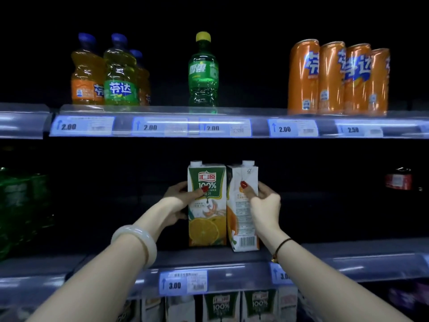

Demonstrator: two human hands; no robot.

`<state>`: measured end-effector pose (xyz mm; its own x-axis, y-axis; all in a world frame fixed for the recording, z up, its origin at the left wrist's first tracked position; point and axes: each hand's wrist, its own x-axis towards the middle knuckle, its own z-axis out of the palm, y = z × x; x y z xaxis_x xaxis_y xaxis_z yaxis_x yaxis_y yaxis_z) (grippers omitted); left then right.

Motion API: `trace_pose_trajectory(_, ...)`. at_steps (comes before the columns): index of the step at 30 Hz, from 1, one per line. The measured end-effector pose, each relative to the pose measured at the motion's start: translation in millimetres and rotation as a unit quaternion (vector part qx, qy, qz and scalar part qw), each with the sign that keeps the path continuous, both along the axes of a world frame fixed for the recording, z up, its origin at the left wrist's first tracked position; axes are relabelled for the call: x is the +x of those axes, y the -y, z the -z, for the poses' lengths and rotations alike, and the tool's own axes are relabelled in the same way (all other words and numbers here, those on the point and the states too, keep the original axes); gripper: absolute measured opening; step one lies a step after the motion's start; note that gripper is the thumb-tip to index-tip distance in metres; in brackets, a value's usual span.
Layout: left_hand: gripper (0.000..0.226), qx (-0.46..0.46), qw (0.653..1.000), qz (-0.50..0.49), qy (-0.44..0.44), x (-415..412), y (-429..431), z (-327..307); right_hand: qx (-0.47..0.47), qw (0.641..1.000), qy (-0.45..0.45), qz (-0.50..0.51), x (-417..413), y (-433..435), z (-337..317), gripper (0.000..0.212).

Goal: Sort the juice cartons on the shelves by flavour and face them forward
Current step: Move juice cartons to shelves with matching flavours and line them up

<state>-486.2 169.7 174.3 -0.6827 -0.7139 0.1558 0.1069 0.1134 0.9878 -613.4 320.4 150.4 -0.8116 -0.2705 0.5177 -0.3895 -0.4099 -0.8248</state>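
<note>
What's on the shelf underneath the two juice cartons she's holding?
Below the middle shelf, more juice cartons stand in a row, showing green "100%" fronts. Only their tops show; her arms and the frame edge hide the rest.

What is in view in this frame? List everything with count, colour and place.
Juice cartons: two, orange flavour, middle shelf; left faces forward, right turned, barcode side showing.
Soda bottles: three, blue caps, orange and yellow-green, top shelf left.
Green bottle: one, yellow cap, top shelf centre.
Orange cans: four, top shelf right.
Price tags: several, blue-white, shelf edges.
More cartons: several, bottom shelf, dim.
Red item: one, middle shelf far right, unclear.
Green packs: far left, dim.
Left hand: holds left carton, white bangle.
Right hand: holds right carton, dark wrist cord.
</note>
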Motion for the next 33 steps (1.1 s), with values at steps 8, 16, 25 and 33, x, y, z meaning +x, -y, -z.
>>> trace_pose_trajectory(8, 0.065, 0.004, 1.0, -0.029, -0.009, 6, -32, 16, 0.09, 0.993, -0.009, -0.069, 2, -32, 16, 0.023)
trace_pose_trajectory(16, 0.035, 0.005, 0.997, -0.076, -0.016, 50, -65, 33, 0.133, 0.99, -0.04, -0.029, 22, -68, 38, 0.038)
trace_pose_trajectory(25, 0.022, -0.023, 0.988, 0.015, 0.152, 86, -110, 91, 0.188, 0.978, -0.063, -0.065, 57, -106, 78, 0.021)
trace_pose_trajectory(33, 0.046, -0.036, 0.974, 0.01, 0.223, 80, -124, 165, 0.35, 0.931, -0.037, -0.096, 57, -131, 137, 0.022)
